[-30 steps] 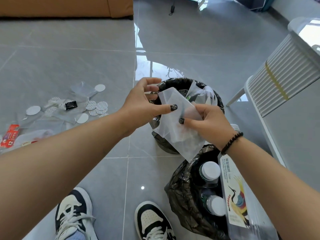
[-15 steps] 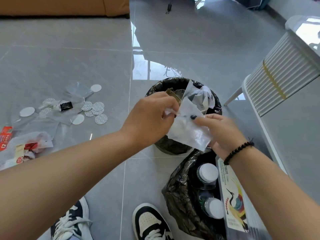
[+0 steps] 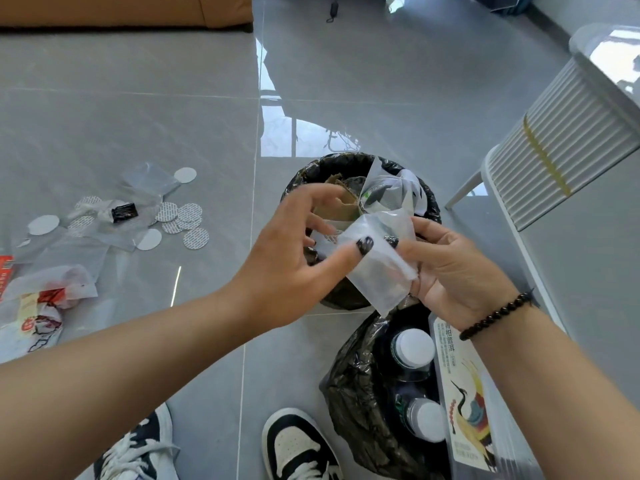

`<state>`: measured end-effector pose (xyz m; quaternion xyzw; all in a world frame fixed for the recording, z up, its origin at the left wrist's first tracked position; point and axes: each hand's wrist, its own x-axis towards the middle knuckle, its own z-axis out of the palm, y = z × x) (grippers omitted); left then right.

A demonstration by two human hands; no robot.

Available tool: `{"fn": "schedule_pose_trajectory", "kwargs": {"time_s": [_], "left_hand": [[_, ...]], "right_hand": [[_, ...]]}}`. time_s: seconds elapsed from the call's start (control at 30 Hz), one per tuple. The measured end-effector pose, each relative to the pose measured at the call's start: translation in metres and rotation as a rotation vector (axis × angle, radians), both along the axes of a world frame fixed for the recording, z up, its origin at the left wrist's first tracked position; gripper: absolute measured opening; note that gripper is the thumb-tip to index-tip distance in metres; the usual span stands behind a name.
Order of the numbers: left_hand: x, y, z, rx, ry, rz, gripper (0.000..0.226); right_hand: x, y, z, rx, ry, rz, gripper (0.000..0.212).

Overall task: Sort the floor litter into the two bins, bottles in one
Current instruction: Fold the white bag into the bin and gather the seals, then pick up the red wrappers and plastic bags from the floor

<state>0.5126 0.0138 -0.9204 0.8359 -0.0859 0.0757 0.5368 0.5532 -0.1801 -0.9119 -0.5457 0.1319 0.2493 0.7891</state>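
Right over the far bin [image 3: 429, 202], both hands clamp a clear plastic bag [image 3: 377, 265]: left hand [image 3: 294, 268] and right hand [image 3: 453, 271] each pinching it. Nearer than that bin, the second bin [image 3: 360, 403] holds capped bottles [image 3: 414, 348]. Left of it, litter [image 3: 145, 216] lies scattered.

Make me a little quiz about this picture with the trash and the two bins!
1. True or false: the nearer black-lined bin holds white-capped plastic bottles.
2. Which hand has the dark beaded bracelet? A) left hand B) right hand
3. Fill in: both hands hold a crumpled translucent plastic bag above the ____ black-lined bin.

Key
1. True.
2. B.
3. Farther; it holds paper and wrappers, and round white foil seals lie on the grey tiled floor to its left.
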Motion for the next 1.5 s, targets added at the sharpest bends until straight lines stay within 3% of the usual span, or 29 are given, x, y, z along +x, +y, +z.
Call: {"fn": "schedule_pose_trajectory", "kwargs": {"time_s": [0.07,0.13,0.2,0.27,0.33,0.43,0.5,0.63,0.7,0.8,0.87,0.9,1.0,1.1,1.33,1.5], "left_hand": [[0.003,-0.007,0.006,-0.217,0.359,-0.004,0.063],[0.006,-0.012,0.007,-0.488,0.594,-0.07,0.058],[0.007,-0.013,0.008,-0.587,0.622,-0.052,0.048],[0.009,-0.012,0.009,-0.625,0.59,-0.003,0.043],[0.011,-0.01,0.009,-0.664,0.597,0.046,0.037],[0.013,-0.005,0.007,-0.697,0.633,0.128,0.023],[0.013,-0.004,0.004,-0.691,0.679,0.176,0.015],[0.014,-0.005,-0.003,-0.621,0.726,0.278,0.014],[0.019,-0.002,-0.005,-0.587,0.738,0.307,0.021],[0.026,0.005,-0.017,-0.518,0.791,0.387,0.025],[0.03,0.008,-0.03,-0.4,0.878,0.4,0.036],[0.032,0.008,-0.036,-0.333,0.924,0.391,0.041],[0.043,0.0,-0.05,-0.204,1.035,0.34,0.05],[0.054,-0.016,-0.063,-0.169,1.04,0.311,0.043],[0.053,-0.025,-0.084,-0.2,0.945,0.375,0.038],[0.023,-0.015,-0.086,-0.272,1.0,0.327,0.039]], "right_hand": [[-0.004,0.001,0.0,0.061,-0.055,0.017,0.058],[-0.005,0.007,-0.002,-0.001,-0.188,-0.065,0.041],[-0.007,0.014,-0.005,-0.302,-0.512,-0.215,0.025],[-0.01,0.019,-0.01,-0.611,-0.917,-0.269,0.024],[-0.017,0.022,-0.017,-0.713,-1.178,-0.201,0.02],[-0.03,0.027,-0.028,-0.696,-1.263,-0.009,0.039],[-0.034,0.029,-0.036,-0.794,-1.336,0.074,0.053],[-0.009,0.024,-0.036,-0.941,-1.431,0.103,0.038],[0.012,0.017,-0.026,-0.983,-1.389,0.089,0.024],[0.044,0.002,-0.015,-1.194,-1.117,0.128,0.01],[0.061,-0.007,-0.021,-1.403,-0.954,0.361,0.004],[0.067,-0.007,-0.025,-1.47,-0.924,0.488,0.011],[0.075,0.013,-0.045,-1.662,-0.919,0.886,0.02],[0.079,0.034,-0.063,-1.807,-0.896,1.138,0.018],[0.082,0.049,-0.068,-1.755,-0.659,1.48,0.028],[0.074,0.039,-0.059,-1.539,-0.519,1.445,0.029]]}}
